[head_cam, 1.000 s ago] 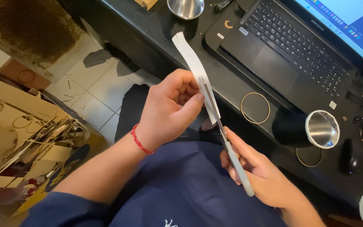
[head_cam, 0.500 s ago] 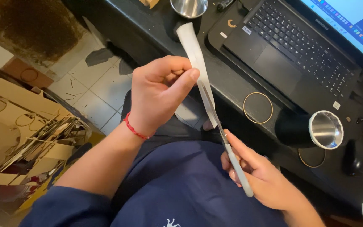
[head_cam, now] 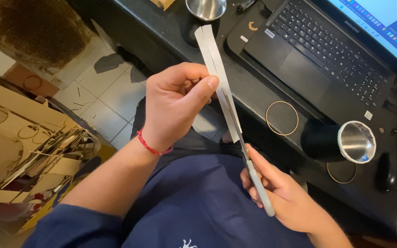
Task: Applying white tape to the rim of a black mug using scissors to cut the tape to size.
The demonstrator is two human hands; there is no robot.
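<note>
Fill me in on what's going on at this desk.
A seated person is cutting a long white paper strip lengthwise. The left hand pinches the strip upright, and the right hand works grey-handled scissors, blades partway up it. A laptop sits open on the black desk.

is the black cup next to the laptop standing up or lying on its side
On its side. The black cup lies on the dark desk with its shiny open mouth facing right, near a thin ring.
</note>
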